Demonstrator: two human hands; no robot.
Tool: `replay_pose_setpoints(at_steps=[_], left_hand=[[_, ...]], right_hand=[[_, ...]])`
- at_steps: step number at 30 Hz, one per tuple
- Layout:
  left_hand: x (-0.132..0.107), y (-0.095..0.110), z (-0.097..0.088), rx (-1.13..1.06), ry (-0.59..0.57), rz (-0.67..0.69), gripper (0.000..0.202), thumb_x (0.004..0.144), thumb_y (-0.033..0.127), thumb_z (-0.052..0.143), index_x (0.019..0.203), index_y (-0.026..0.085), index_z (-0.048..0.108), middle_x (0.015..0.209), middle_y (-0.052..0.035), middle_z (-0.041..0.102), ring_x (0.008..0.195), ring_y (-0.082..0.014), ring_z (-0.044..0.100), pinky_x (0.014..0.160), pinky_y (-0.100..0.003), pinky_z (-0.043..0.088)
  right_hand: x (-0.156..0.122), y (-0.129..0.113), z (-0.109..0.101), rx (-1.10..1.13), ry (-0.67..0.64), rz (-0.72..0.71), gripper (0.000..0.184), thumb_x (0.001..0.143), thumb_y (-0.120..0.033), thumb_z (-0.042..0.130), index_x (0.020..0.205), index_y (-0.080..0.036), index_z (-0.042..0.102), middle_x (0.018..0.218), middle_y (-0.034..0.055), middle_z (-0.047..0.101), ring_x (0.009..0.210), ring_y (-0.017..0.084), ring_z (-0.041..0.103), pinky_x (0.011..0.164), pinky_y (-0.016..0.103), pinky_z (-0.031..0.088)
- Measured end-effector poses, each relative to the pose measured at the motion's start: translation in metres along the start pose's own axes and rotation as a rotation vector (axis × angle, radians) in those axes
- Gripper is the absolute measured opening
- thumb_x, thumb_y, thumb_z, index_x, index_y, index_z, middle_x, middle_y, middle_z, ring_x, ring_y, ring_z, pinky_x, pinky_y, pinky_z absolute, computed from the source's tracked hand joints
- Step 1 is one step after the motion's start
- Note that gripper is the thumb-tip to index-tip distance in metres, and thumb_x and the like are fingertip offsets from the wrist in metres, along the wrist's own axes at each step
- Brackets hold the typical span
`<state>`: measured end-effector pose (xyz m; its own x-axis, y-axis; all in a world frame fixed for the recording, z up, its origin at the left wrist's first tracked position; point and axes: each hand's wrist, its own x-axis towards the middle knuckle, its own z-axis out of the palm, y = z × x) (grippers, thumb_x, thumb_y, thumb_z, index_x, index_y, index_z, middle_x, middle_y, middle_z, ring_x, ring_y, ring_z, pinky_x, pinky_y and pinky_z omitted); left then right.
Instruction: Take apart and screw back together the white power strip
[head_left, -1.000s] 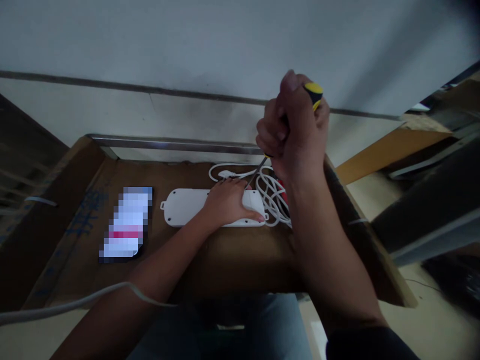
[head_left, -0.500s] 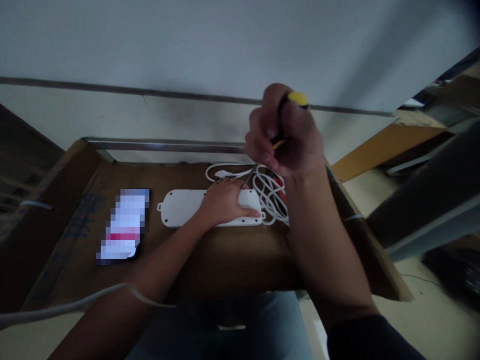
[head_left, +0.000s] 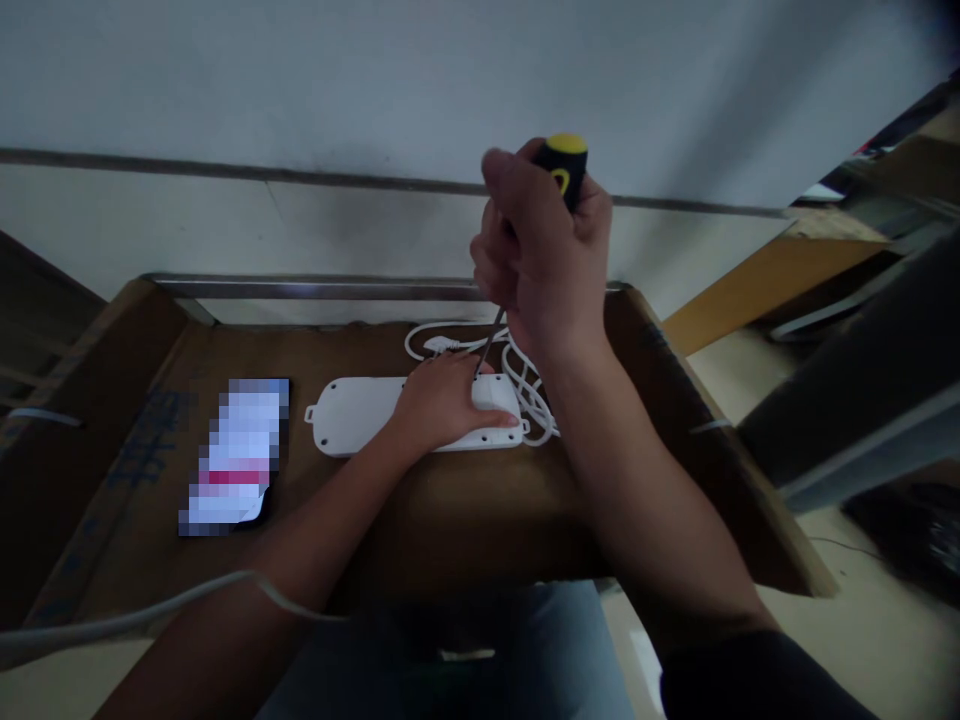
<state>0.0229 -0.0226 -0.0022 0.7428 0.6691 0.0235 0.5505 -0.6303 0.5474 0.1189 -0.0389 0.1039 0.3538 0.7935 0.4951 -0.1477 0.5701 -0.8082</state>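
A white power strip point(head_left: 360, 412) lies face down on a brown cardboard sheet point(head_left: 450, 520), its screw holes showing. My left hand point(head_left: 442, 400) rests flat on the strip's right half, fingers spread, pressing it down. My right hand point(head_left: 536, 255) is closed in a fist around a screwdriver point(head_left: 564, 160) with a black and yellow handle. The thin metal shaft slants down to the strip's back right corner, just beside my left fingers. The strip's white cord point(head_left: 525, 385) lies coiled to the right, partly hidden behind my right wrist.
A phone point(head_left: 236, 455) with a lit screen lies on the cardboard to the left. A metal rail point(head_left: 300, 288) runs along the far edge, with a pale wall behind. A thin white cable point(head_left: 150, 605) crosses my left forearm. Wooden boards and dark beams stand at the right.
My right hand has shifted left and turned the screwdriver more upright, its tip now on the strip's back right corner. My left hand has stayed on the strip.
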Motion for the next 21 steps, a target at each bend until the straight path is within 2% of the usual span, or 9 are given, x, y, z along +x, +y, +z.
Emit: replay_pose_setpoints(at_steps=[4,8,11,13,15,16,18,20,21], left_hand=[[0.001,-0.001,0.001,0.012,-0.008,0.026,0.060,0.084,0.063,0.075,0.125,0.020,0.068,0.132,-0.0100,0.072,0.127,-0.0343,0.065,0.108,-0.047,0.052],[0.002,-0.002,0.002,0.026,-0.005,0.011,0.038,0.097,0.047,0.062,0.124,0.022,0.069,0.127,-0.0092,0.074,0.125,-0.0332,0.066,0.106,-0.049,0.053],[0.002,-0.002,0.002,0.019,-0.003,0.003,0.032,0.099,0.039,0.057,0.123,0.022,0.069,0.127,-0.0097,0.074,0.124,-0.0332,0.067,0.107,-0.052,0.052],[0.002,-0.002,0.003,0.015,0.024,0.022,0.029,0.099,0.036,0.056,0.120,0.021,0.070,0.125,-0.0107,0.075,0.123,-0.0333,0.067,0.107,-0.053,0.052],[0.002,-0.003,0.005,-0.008,0.062,0.034,0.027,0.096,0.034,0.058,0.116,0.020,0.071,0.122,-0.0109,0.075,0.120,-0.0331,0.068,0.107,-0.053,0.052],[0.002,-0.004,0.006,-0.043,0.090,0.037,0.026,0.093,0.031,0.060,0.115,0.020,0.071,0.120,-0.0106,0.075,0.117,-0.0322,0.069,0.106,-0.052,0.053],[0.003,-0.006,0.007,-0.167,0.160,0.067,0.033,0.086,0.023,0.062,0.118,0.019,0.069,0.122,-0.0100,0.074,0.114,-0.0289,0.070,0.105,-0.048,0.054],[0.002,-0.007,0.007,-0.301,0.215,0.126,0.044,0.080,0.021,0.065,0.124,0.018,0.065,0.124,-0.0103,0.072,0.113,-0.0265,0.069,0.105,-0.045,0.055],[0.001,-0.007,0.006,-0.342,0.225,0.163,0.048,0.078,0.023,0.067,0.126,0.017,0.062,0.124,-0.0111,0.071,0.114,-0.0266,0.068,0.105,-0.046,0.055]], right_hand=[[-0.007,0.007,0.009,-0.266,0.228,-0.147,0.035,0.093,-0.037,0.066,0.069,-0.029,0.040,0.059,-0.0062,0.032,0.050,0.013,0.027,0.047,0.033,0.026],[0.000,0.010,0.005,-0.349,0.259,-0.161,0.040,0.093,-0.039,0.064,0.069,-0.030,0.034,0.057,-0.0067,0.032,0.046,0.012,0.027,0.044,0.034,0.024],[0.012,0.007,-0.009,-0.158,0.057,-0.043,0.046,0.091,-0.044,0.068,0.064,-0.028,0.034,0.051,-0.0099,0.025,0.040,0.009,0.021,0.039,0.032,0.017],[0.018,0.004,-0.020,-0.054,-0.197,-0.008,0.046,0.089,-0.050,0.070,0.060,-0.026,0.044,0.051,-0.0077,0.032,0.043,0.010,0.039,0.040,0.030,0.029],[0.021,0.001,-0.028,0.016,-0.392,-0.037,0.038,0.085,-0.045,0.073,0.059,-0.024,0.055,0.064,-0.0022,0.050,0.068,0.014,0.065,0.055,0.028,0.048],[0.021,0.000,-0.030,0.060,-0.428,-0.044,0.032,0.082,-0.040,0.074,0.060,-0.023,0.057,0.071,-0.0006,0.055,0.079,0.016,0.069,0.061,0.028,0.051],[0.018,-0.001,-0.030,0.141,-0.447,0.017,0.027,0.080,-0.034,0.075,0.065,-0.024,0.056,0.074,-0.0027,0.057,0.067,0.012,0.066,0.049,0.025,0.044],[0.013,-0.001,-0.026,0.185,-0.425,0.098,0.029,0.084,-0.035,0.073,0.069,-0.026,0.049,0.058,-0.0082,0.046,0.039,0.007,0.038,0.036,0.026,0.020],[0.010,-0.001,-0.024,0.187,-0.432,0.122,0.030,0.085,-0.036,0.072,0.071,-0.026,0.047,0.052,-0.0105,0.037,0.035,0.007,0.023,0.035,0.027,0.011]])
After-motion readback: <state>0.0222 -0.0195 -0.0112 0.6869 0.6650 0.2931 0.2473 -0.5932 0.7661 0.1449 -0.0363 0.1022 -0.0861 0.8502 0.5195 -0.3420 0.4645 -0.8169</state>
